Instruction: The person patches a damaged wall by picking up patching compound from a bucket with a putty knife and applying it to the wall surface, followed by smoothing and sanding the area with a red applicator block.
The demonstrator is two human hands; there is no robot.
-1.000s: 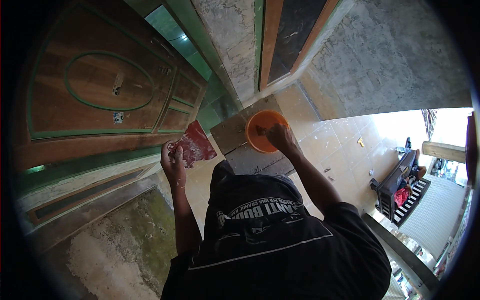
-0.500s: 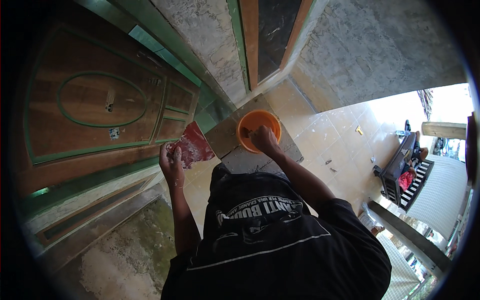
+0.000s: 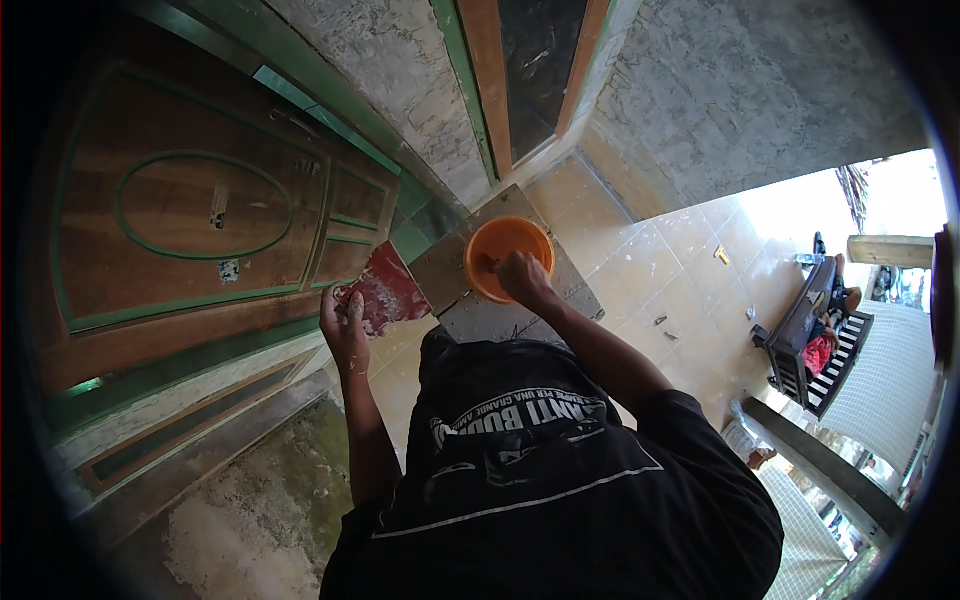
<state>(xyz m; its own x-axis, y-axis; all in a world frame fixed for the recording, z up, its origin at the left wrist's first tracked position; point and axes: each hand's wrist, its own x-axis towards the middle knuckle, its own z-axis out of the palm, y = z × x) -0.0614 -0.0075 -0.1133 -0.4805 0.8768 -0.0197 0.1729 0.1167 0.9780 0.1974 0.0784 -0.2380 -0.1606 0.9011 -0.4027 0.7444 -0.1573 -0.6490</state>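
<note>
My left hand [image 3: 347, 314] grips the lower left edge of a thin red board [image 3: 391, 290], with the thumb on top. White smears cover part of the board, and whitish specks mark my fingers and wrist. Over the orange bucket [image 3: 549, 246], my right hand [image 3: 524, 279] reaches inside with its fingers curled. A small dark bit shows by those fingers, but its kind is hidden. The bucket stands on a grey, worn square board or tabletop [image 3: 575, 290] right in front of me.
On the left is a brown wooden door [image 3: 100, 200] with green trim. A window frame [image 3: 485, 80] and a rough grey wall [image 3: 740, 110] stand ahead. To the right, pale tiles [image 3: 640, 280] carry a yellow object [image 3: 722, 254], and a person sits on a dark bench [image 3: 790, 330].
The view has shifted slightly, so the bucket and its board sit a little further left. My right hand stays in the bucket, moved slightly left in the picture; my left hand keeps the red board.
</note>
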